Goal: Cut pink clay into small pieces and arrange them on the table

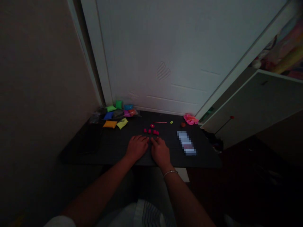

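Note:
My left hand point(138, 147) and my right hand point(161, 152) rest low over the dark tabletop, their fingertips nearly meeting. The fingers of both hands are bent and held close together. Whatever lies between the fingertips is too small and dim to make out. Just beyond them, several small pink-red lumps point(149, 131), clay-like in look, sit in a row. A round pink-red piece point(152, 126) with a pale centre lies behind that row. Farther back is a thin pink stick point(159, 122).
Several coloured soft packets, among them an orange one point(110, 124) and a green one point(119, 104), lie at back left. A dark flat object point(90, 138) is at left. To the right are a blurred-out phone-like rectangle point(186, 143), a brown ball point(183, 125) and a pink ruffled item point(190, 119).

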Available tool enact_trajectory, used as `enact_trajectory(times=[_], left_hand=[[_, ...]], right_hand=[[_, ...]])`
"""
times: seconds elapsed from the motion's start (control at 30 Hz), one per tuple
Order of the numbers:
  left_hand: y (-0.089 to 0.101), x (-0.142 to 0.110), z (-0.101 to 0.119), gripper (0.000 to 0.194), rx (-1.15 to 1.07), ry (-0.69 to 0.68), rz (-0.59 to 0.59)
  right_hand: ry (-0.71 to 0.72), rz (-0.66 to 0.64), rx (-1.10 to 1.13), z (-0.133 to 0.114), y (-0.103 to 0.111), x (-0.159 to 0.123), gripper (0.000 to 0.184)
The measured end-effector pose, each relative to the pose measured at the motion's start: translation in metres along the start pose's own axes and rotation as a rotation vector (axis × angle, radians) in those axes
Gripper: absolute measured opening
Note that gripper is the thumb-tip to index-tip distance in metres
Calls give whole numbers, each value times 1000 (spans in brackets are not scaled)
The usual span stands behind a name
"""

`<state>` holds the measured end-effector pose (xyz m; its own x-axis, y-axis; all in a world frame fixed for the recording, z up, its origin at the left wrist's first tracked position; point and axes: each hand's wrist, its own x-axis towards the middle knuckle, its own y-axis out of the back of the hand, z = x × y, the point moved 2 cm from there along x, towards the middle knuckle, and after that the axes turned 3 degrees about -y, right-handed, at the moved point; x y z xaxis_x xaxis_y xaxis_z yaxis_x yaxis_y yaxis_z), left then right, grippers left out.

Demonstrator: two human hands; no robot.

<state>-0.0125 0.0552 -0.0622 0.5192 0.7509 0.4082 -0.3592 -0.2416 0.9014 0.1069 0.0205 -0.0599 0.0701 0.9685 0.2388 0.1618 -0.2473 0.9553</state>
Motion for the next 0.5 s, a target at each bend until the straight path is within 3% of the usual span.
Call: enact_trajectory(times=[0.27, 0.5], left_hand=[[-4, 1, -1, 29, -26, 6, -14], [0, 3, -1, 31, -43, 90, -20]], right_hand=[[-3, -16, -26, -1, 0, 0, 35], [-29, -13, -5, 2, -2, 1, 35]])
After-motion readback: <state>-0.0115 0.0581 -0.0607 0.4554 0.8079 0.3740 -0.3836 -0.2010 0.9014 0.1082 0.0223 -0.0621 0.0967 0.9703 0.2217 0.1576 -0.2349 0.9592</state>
